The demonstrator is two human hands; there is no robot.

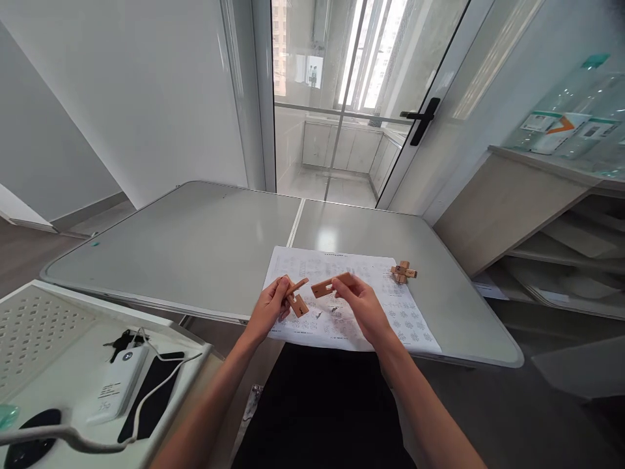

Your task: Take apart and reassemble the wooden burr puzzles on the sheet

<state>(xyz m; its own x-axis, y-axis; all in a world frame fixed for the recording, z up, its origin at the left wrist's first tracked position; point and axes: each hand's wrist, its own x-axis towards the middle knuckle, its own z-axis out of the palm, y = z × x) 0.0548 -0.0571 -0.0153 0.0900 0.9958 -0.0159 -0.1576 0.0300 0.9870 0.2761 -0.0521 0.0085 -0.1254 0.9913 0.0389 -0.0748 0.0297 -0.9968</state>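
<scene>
Both hands are working just above the printed instruction sheet [342, 306], which is lying flat near the front edge of the grey folding table [195, 247]. The left hand [269, 306] is pinching a pair of notched wooden puzzle pieces [297, 296] between thumb and fingers — one piece is angling up toward the far side of the sheet, the other is slanting down toward the sheet's near edge, and the two are crossing or touching at the fingertips. The right hand [360, 299] is gripping a single notched wooden bar [331, 284] at its right end, holding it roughly level with a slight tilt, its free end pointing at the left hand's pieces. A small gap is showing between the bar and those pieces; the hands themselves are apart.

At the sheet's far right corner, an assembled wooden cross puzzle [403, 271] is resting partly on the paper. Well to the left of the sheet, on a separate white perforated table [39, 326], a white power bank [117, 384] with its cable is lying beside a bunch of keys [120, 342] and a dark phone [151, 397].
</scene>
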